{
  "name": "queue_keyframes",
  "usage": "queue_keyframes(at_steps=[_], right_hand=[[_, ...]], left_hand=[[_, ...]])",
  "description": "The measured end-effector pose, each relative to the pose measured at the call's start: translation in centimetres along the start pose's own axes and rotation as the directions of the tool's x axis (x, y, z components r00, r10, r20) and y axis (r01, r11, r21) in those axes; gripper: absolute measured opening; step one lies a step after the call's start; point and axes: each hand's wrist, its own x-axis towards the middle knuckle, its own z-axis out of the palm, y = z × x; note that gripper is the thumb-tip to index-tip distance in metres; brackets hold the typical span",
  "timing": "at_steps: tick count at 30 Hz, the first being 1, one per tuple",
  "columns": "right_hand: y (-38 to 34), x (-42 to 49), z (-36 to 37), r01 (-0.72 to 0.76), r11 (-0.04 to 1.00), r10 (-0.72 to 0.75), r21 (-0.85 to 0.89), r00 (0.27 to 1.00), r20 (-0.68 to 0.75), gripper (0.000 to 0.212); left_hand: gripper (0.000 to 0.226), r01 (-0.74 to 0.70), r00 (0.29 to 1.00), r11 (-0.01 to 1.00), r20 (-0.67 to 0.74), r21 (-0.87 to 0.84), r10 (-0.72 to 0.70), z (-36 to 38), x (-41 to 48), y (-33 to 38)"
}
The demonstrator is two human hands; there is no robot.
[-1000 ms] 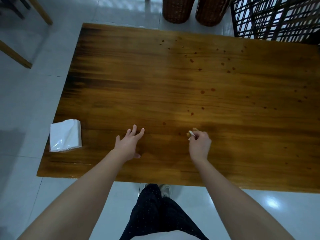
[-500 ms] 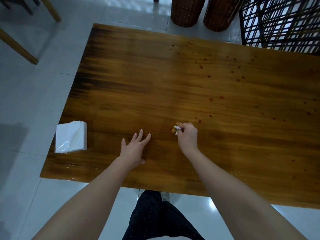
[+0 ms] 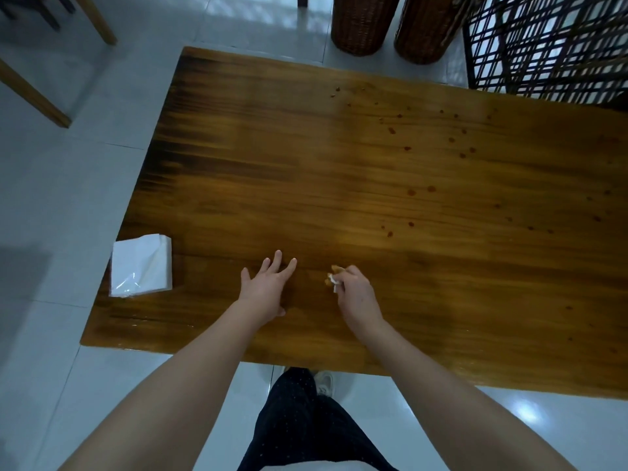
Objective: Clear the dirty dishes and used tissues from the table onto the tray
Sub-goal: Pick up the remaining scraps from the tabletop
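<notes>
- Apparently the clearing is close to its end: no dishes show anywhere on the worktop [image 3: 339, 164], and the only used tissue in sight is a small crumpled tissue scrap [image 3: 333, 282].
- The right hand [image 3: 353, 294] pinches that tissue scrap in curled fingers, low over the near part of the wood. Something brownish sits at its tip; whether that is a crumb or stained paper I cannot tell.
- The left hand [image 3: 268, 287] lies flat just beside it, fingers straight and spread on the worktop, holding nothing.
- The tray is out of view, so what it already carries cannot be checked. By my reading, the scrap has yet to reach it.
- Dark spots [image 3: 411, 192] are scattered over the right and far parts of the surface.
- A white tissue pack [image 3: 142, 265] in clear wrap rests at the left edge, well apart from both hands. It looks unused.
- Around it all is a pale glossy tiled floor [image 3: 51, 198], with two wicker baskets [image 3: 362, 25] beyond the far edge.
- A black lattice rack [image 3: 550, 45] stands at the far right, and wooden chair legs [image 3: 34, 93] at the far left.
</notes>
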Motion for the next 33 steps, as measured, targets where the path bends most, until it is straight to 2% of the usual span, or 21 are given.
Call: queue_keyframes(at_steps=[6, 9, 13, 16, 21, 30, 33], right_hand=[[-0.1, -1.3, -0.2, -0.024, 0.999, 0.024, 0.039, 1.000, 0.001, 0.023], [-0.2, -1.0, -0.6, -0.051, 0.999, 0.051, 0.010, 0.999, 0.019, 0.024], [0.0, -0.4, -1.6, -0.076, 0.995, 0.081, 0.070, 0.995, -0.066, 0.023], [0.8, 0.5, -3.3, -0.140, 0.983, 0.158, 0.116, 0.975, -0.159, 0.023], [3.1, 1.9, -5.9, -0.224, 0.961, 0.261, 0.159, 0.927, -0.269, 0.021], [5.6, 4.2, -6.7, -0.344, 0.917, 0.390, 0.200, 0.878, -0.276, 0.020], [5.7, 5.3, -6.8, -0.355, 0.915, 0.398, 0.194, 0.873, -0.281, 0.020]], left_hand=[[0.106, -0.005, 1.000, 0.999, -0.002, 0.053, 0.005, -0.3, 0.1, 0.3], [0.092, -0.030, 0.999, 0.998, -0.014, 0.055, 0.031, -0.9, 0.1, 0.4], [0.065, -0.095, 0.976, 0.995, -0.198, -0.020, 0.089, -1.7, 0.1, 0.4], [0.060, -0.151, 0.954, 0.988, -0.267, -0.044, 0.134, -2.5, 0.8, 0.7], [0.065, -0.216, 0.944, 0.976, -0.258, -0.023, 0.203, -4.4, 3.2, 2.2], [0.085, -0.265, 0.957, 0.957, -0.092, 0.118, 0.276, -7.0, 7.7, 3.9], [0.078, -0.276, 0.953, 0.950, -0.090, 0.146, 0.290, -7.8, 9.2, 3.9]])
